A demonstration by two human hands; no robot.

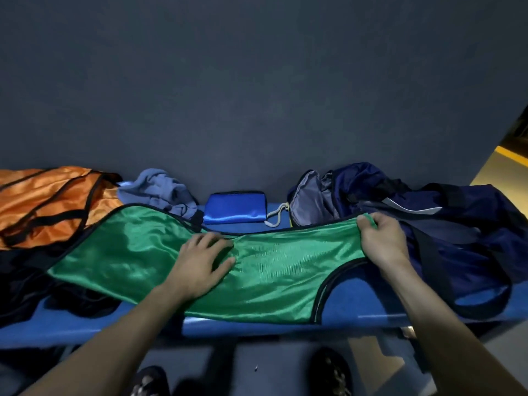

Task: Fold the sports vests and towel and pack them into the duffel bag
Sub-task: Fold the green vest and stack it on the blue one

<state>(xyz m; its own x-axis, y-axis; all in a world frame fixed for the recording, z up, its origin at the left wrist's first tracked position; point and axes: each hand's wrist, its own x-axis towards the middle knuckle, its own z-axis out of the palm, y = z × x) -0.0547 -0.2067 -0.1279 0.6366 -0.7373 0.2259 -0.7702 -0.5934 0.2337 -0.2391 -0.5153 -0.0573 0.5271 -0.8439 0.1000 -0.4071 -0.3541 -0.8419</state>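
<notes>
Left hand (201, 262) flat on green vest (285, 275), right hand (381, 238) pinching its far corner

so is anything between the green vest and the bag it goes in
Nothing visible. The green vest lies flat on the bench, the right hand pinching its end right beside the duffel bag, whose mouth gapes open. The left hand presses its middle.
</notes>
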